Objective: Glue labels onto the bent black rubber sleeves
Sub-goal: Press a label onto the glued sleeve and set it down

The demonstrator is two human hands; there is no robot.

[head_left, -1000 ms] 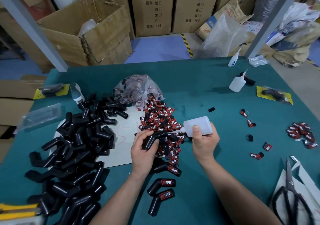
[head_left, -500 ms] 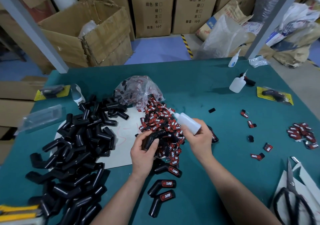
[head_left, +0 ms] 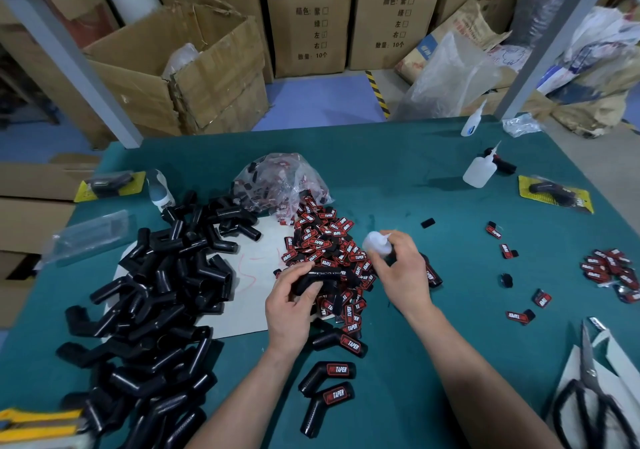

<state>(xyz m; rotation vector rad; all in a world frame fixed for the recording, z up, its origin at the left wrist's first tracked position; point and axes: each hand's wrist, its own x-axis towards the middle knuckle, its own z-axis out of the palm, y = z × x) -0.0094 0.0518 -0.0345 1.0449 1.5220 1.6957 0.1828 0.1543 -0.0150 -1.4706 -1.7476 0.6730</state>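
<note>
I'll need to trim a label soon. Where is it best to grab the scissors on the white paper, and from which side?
Grip the scissors by the black loop handles, coming from the near edge of the table. They lie flat on the white paper with blades pointing away and handles toward you, so the loops are reachable and the tips face away.

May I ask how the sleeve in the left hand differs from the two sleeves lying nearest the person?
The held sleeve shows no label; the two lying sleeves each bear a red label. The left hand grips the held one; the others lie loose on the table. All are bent and black.
</note>
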